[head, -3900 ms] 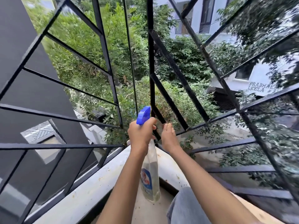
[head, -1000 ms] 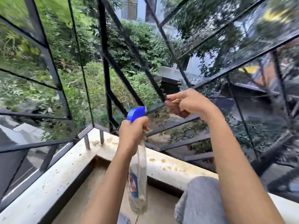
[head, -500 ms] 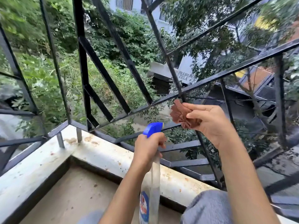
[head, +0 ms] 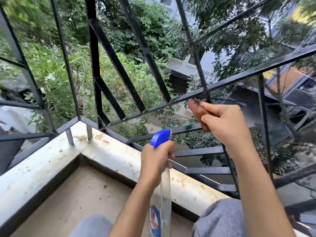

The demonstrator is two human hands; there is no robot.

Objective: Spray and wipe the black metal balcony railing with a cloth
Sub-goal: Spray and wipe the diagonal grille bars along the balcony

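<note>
Brown cloth [head: 196, 111] is pinched in the right hand [head: 225, 124] just below a railing [head: 239, 77] bar; nearer, the left hand [head: 155, 161] grips the spray bottle [head: 161, 194].

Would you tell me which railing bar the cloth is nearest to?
The long slanted bar rising rightward: the cloth, pinched in the right hand, sits just below it; the other bars stand farther off.

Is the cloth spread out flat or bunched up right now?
Bunched up: the brown cloth is wadded in the right hand, only its edges poking out past the curled fingers.
</note>
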